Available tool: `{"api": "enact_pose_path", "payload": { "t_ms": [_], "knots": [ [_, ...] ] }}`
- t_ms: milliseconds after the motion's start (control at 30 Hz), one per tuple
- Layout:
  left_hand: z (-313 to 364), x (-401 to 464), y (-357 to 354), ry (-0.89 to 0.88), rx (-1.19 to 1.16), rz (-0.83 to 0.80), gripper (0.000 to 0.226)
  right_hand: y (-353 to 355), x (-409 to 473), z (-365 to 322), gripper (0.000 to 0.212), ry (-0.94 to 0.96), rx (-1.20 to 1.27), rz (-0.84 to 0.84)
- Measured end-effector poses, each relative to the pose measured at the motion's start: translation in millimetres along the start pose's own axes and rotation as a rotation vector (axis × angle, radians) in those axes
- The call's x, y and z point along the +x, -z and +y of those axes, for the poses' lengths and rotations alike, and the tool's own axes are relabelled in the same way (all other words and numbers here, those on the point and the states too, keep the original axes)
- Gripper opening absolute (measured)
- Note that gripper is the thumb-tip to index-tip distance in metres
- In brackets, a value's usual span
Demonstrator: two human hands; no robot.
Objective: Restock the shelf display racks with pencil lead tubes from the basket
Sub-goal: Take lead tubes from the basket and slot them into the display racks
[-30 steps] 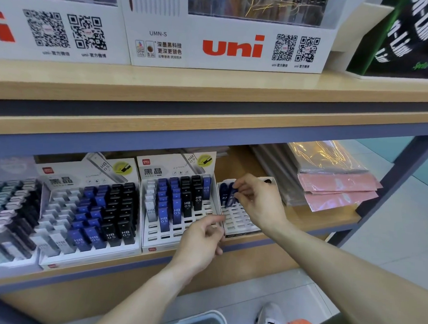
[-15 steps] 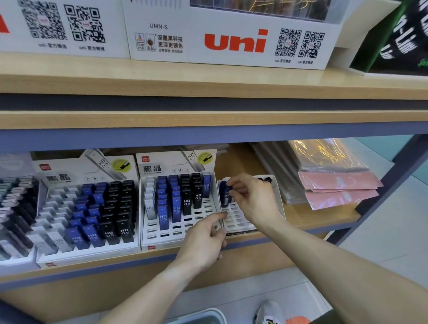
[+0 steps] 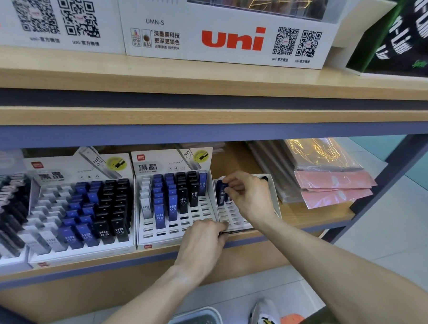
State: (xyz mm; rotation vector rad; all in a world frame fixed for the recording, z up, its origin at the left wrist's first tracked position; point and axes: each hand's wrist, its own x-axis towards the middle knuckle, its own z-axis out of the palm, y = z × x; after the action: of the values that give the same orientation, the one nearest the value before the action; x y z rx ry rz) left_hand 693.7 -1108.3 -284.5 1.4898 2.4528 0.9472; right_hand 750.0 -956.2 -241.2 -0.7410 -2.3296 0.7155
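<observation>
Left of the half-filled middle rack [image 3: 175, 224], the left hand [image 3: 201, 240] grips the near edge of the right rack [image 3: 232, 218], the right hand [image 3: 249, 193] pinches a blue lead tube [image 3: 222, 188] at its far-left slots, and the basket [image 3: 194, 320] is cut off below.

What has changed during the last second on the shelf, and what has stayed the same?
Little has changed. The right hand has pushed the blue tube slightly deeper into the small rack at its back-left corner and still pinches it. The left hand keeps gripping that rack's front edge. The other racks look unchanged.
</observation>
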Motion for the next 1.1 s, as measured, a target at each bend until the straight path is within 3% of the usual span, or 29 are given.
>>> {"api": "enact_pose_path", "payload": {
  "t_ms": [367,767,967,1100],
  "knots": [
    [-5,4,-9,0.048,-0.058,0.067,0.019,-1,2,2,0.019,-0.002,0.047,-0.053],
    [-9,3,-7,0.028,-0.081,0.040,0.018,-8,-5,6,0.020,-0.012,-0.064,-0.040],
    [-18,-12,6,-0.020,-0.225,-0.079,0.040,11,-20,-4,0.036,0.001,-0.102,-0.109],
    [-26,-33,20,-0.096,-0.166,-0.118,0.043,17,-48,-23,0.029,0.029,-0.137,-0.173]
  ]
}}
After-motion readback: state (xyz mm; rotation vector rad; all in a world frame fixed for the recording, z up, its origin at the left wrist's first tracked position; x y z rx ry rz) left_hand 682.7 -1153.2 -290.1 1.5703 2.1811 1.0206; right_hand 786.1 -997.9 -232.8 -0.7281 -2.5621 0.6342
